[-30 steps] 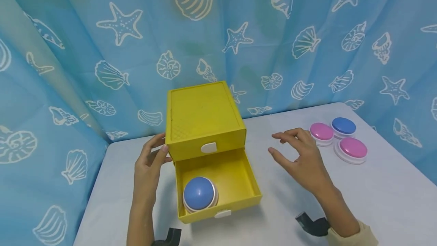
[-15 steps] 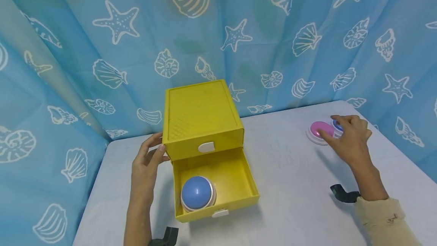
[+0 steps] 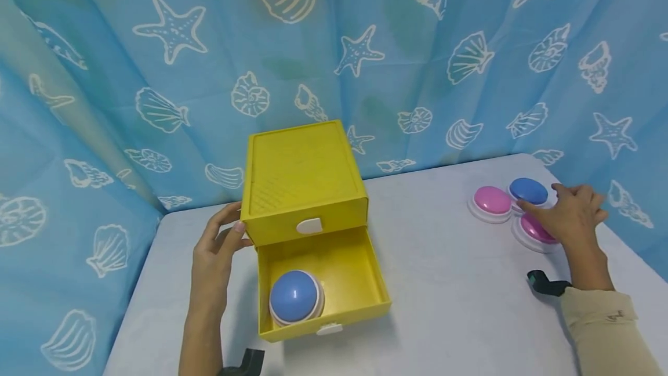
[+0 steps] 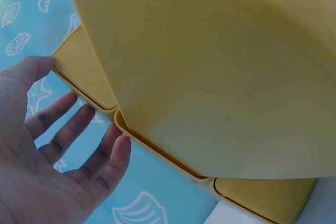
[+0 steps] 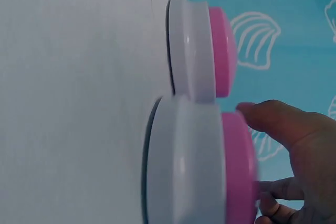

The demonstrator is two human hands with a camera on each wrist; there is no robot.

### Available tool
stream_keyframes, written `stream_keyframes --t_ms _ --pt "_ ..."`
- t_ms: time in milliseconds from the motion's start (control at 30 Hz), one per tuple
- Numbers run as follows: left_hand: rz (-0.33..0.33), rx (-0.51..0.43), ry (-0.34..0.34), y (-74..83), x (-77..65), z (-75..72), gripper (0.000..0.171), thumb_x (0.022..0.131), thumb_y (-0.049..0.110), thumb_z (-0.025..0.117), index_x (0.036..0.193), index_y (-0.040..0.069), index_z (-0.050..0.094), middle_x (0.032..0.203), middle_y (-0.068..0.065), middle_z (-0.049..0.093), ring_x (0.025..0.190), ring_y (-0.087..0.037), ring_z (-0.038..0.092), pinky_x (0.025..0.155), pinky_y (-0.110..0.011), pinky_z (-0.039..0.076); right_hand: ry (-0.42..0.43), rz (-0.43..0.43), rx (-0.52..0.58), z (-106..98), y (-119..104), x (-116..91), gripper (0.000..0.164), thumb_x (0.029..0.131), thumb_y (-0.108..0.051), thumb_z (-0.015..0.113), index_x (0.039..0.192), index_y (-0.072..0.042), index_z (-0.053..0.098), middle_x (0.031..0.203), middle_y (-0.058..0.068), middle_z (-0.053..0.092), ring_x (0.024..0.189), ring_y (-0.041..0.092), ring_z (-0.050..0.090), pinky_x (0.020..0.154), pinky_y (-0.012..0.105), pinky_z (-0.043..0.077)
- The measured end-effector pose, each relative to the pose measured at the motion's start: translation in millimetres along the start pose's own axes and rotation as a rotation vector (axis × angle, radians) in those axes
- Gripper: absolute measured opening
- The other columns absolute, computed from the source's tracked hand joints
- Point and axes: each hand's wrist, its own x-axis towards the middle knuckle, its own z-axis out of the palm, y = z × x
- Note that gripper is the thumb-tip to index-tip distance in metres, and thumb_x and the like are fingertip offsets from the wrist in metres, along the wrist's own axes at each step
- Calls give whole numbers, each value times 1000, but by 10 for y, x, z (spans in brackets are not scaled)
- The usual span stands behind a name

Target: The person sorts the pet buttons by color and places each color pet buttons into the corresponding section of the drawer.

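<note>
Drawer (image 3: 352,271) juts out nearest, a blue button (image 3: 294,296) in its left front corner; left hand (image 3: 213,249), fingers spread, touches the left side of the box (image 3: 300,173); right hand (image 3: 571,216), thumb and fingers apart, is over the nearer pink button (image 3: 534,230), contact unclear; second pink button (image 3: 492,200) and second blue button (image 3: 529,190) sit just beyond on the surface (image 3: 433,283); curtain (image 3: 297,62) behind.

Btn (image 3: 294,296) at L in drawer (image 3: 352,277), 3 btns (image 3: 493,199) R of cab. (image 3: 302,173), curtain (image 3: 308,45) behind.

The yellow box (image 3: 305,170) stands with lower drawer (image 3: 351,271) open toward six o'clock; the nearer white-based pink button (image 3: 534,228) lies at three o'clock from it.
</note>
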Motion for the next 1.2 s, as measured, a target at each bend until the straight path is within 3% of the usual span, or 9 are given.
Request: stream_keyframes --t_ms 167,433,667,900,1000,1200 --pt "-2 -12 0 -8 2 3 43 87 47 57 128 36 50 120 7 50 100 -17 57 86 -28 48 -51 31 -23 8 94 69 108 71 -66 61 139 8 22 116 41 16 110 53 11 72 63 16" --pt "-69 16 1 -28 -51 -20 45 86 51 56 128 38 48 121 9 49 100 -15 56 88 -30 48 -128 29 -54 98 169 55 113 68 -69 61 135 14 25 112 43 15 108 55 10 69 63 17" --pt "-47 1 3 -9 -5 5 47 85 53 56 128 38 48 122 9 47 102 -15 55 92 -35 45 -147 22 -87 98 170 184 112 70 -72 55 133 15 26 106 43 17 101 57 13 64 60 19" --pt "-25 5 12 -12 23 32 47 84 53 57 128 39 48 122 10 48 97 -16 57 92 -35 46 -186 80 -30 106 220 231 113 72 -71 55 136 15 19 113 46 12 108 59 9 77 69 17" --pt "-23 1 5 -19 26 33 47 84 53 57 128 38 48 123 10 47 98 -16 56 91 -35 46 -165 112 1 128 246 222 113 71 -70 56 137 14 18 119 46 10 111 59 9 79 69 17" --pt "-53 -6 5 -18 9 4 47 84 53 57 128 38 47 123 9 47 100 -15 55 92 -35 45 7 120 55 160 169 195 109 70 -64 63 139 9 22 127 42 14 120 54 8 80 67 15"
